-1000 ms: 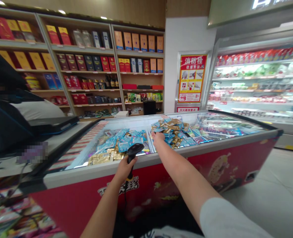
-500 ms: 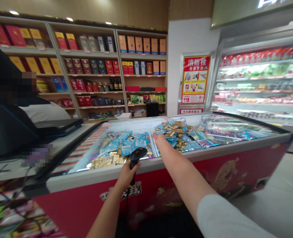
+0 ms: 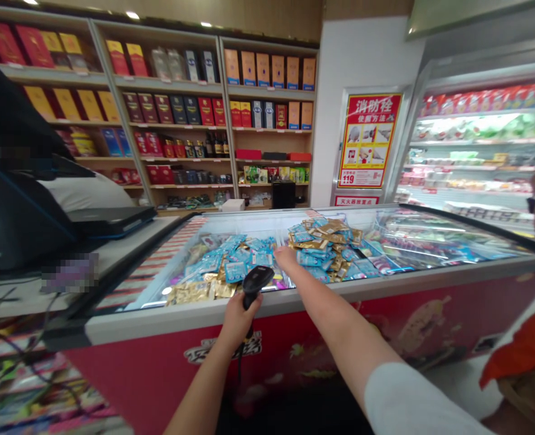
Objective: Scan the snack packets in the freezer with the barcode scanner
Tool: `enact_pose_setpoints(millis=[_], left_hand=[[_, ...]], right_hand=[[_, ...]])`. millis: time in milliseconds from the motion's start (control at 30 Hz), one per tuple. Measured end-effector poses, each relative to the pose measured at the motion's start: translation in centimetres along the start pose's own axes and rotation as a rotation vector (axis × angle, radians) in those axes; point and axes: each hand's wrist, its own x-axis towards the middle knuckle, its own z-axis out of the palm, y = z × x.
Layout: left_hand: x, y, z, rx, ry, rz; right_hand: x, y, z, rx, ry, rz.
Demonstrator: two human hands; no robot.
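My left hand (image 3: 239, 314) is wrapped round the handle of a black barcode scanner (image 3: 257, 279), its cord hanging below. The scanner head is over the front edge of a chest freezer (image 3: 181, 323). My right hand (image 3: 286, 258) reaches into the freezer beside the divider between two heaps. Its fingers are small and blurred, so I cannot make out whether they hold anything. Blue and gold ice cream packets (image 3: 235, 272) lie left of that hand. A higher pile of similar packets (image 3: 326, 241) is to its right.
At the left, a counter (image 3: 159, 232) carries dark checkout equipment (image 3: 18, 217), with a person behind it. Another person in orange clothing (image 3: 528, 338) stands at the right edge. Shelves of boxes (image 3: 177, 109) line the back; a lit refrigerated display (image 3: 476, 151) stands at the right.
My right hand has shifted slightly left, towards the left heap. The scanner stays in my left hand. A person has come into view at the right, and the view has tilted slightly down.
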Motion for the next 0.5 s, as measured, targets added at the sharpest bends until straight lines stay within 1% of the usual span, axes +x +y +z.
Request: enact_pose_setpoints(millis=[67,133,167,233,300,367,500], left_hand=[[0.0,0.1,0.1,0.019,0.013,-0.008],[0.0,0.1,0.2,0.04,0.024,-0.011],[0.0,0.0,0.3,0.051,0.031,-0.011],[0.0,-0.1,0.3,0.067,0.035,-0.006],[0.0,-0.2,0.3,0.075,0.025,-0.008],[0.0,-0.3,0.3,0.073,0.008,-0.01],[0.0,-0.2,0.1,0.074,-0.012,-0.019]], right_hand=[[-0.4,0.0,0.6,-0.238,-0.058,-0.069],[-0.7,-0.1,1.1,-0.525,-0.127,-0.1],[-0.8,-0.3,1.3,-0.647,-0.16,-0.096],[-0.9,-0.6,1.5,-0.785,-0.211,-0.05],[-0.9,-1.0,1.5,-0.836,-0.243,-0.026],[-0.8,-1.2,1.3,-0.819,-0.23,-0.025],[-1.0,-0.6,0.4,-0.644,-0.158,-0.077]])
